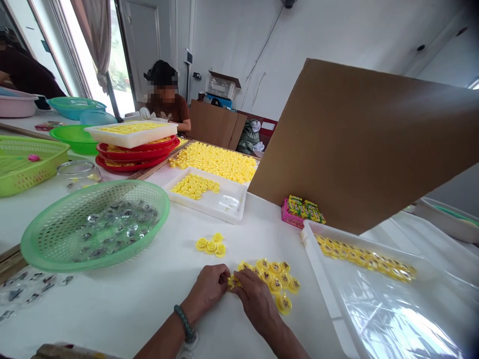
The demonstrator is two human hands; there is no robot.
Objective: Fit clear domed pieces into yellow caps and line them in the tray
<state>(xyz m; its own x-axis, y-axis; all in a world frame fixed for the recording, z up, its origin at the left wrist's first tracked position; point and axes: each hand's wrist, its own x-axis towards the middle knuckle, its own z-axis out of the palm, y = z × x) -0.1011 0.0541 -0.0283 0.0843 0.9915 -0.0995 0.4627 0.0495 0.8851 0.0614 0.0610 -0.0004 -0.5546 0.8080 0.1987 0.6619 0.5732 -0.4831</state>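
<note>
Left hand (pixel 208 288) and right hand (pixel 257 300) pinch one cap (pixel 232 282), which may slip and scatter the pile (pixel 279 279) beside them.

We see a small round yellow cap (pixel 232 282) at the near left end of a loose pile (pixel 276 280) of like caps lying flat on the white table (pixel 149 299), several showing dark centres, with a cluster (pixel 211 245) of four just beyond.
</note>
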